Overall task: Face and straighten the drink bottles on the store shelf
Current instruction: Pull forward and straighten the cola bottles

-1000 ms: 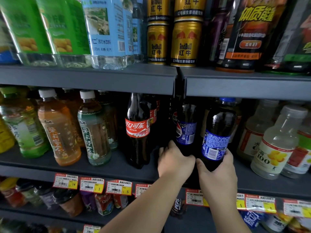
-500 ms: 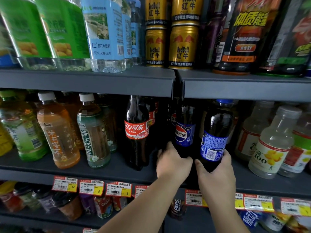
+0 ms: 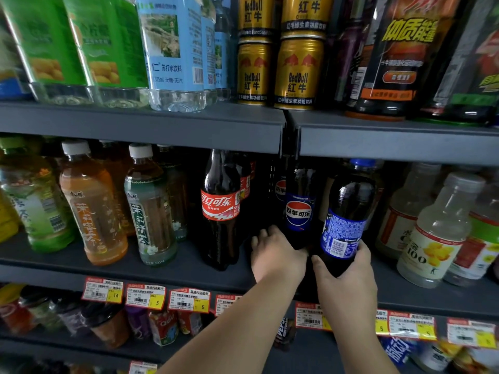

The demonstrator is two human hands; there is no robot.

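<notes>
My fingers (image 3: 260, 236) on the left hand (image 3: 275, 255) curl around the lower body of the left Pepsi bottle (image 3: 298, 209), a smooth dark plastic cylinder with a glossy blue wrap whose round logo faces out. The right hand (image 3: 348, 276) holds the right Pepsi bottle (image 3: 347, 211) from below and from the side; its thumb lies across the dark base and the other fingers wrap the far side by the label's lower edge. This bottle has a blue cap and a bulbous shoulder, and its label shows fine print and a barcode to me. Both stand on the grey metal middle shelf (image 3: 167, 268) near its front edge, just beside each other and close to the seam between the two shelf sections. Left of them stands a waisted Coca-Cola bottle (image 3: 220, 209) with a red label, apart from my left hand. Paper price tags (image 3: 145, 295) hang along the shelf's front lip.
</notes>
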